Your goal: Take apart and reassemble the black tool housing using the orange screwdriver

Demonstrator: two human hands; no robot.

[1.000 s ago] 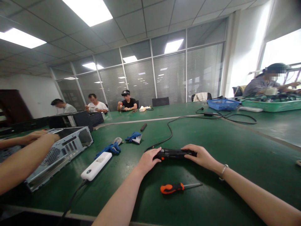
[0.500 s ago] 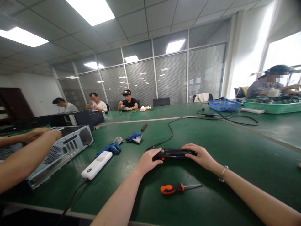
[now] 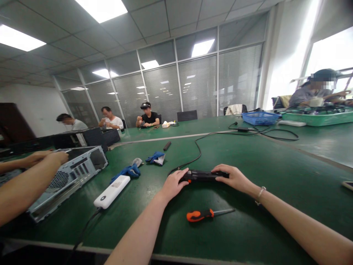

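A long black device (image 3: 202, 175) with a small orange part at its left end lies low over the green table. My left hand (image 3: 175, 182) is closed round its left end, thumb in front and fingers behind. At the right end my right hand (image 3: 230, 177) grips it the same way. A black cable (image 3: 200, 151) runs up to the area behind my left hand, where I cannot see if it joins the device. Nearer to me, a screwdriver (image 3: 200, 215) with an orange and black handle lies with its shaft pointing right.
Left of me stand a white power bank-like box (image 3: 112, 191), blue-and-grey gloves (image 3: 129, 171) and an open metal computer case (image 3: 74, 176), with another person's arms (image 3: 41, 173) over it. Blue basket (image 3: 260, 118) and green basket (image 3: 317, 119) sit far right. Several people sit around.
The view has shifted slightly. The black device has been tilted a little, so a blue bit on its front no longer shows. Both my hands keep hold of its ends.
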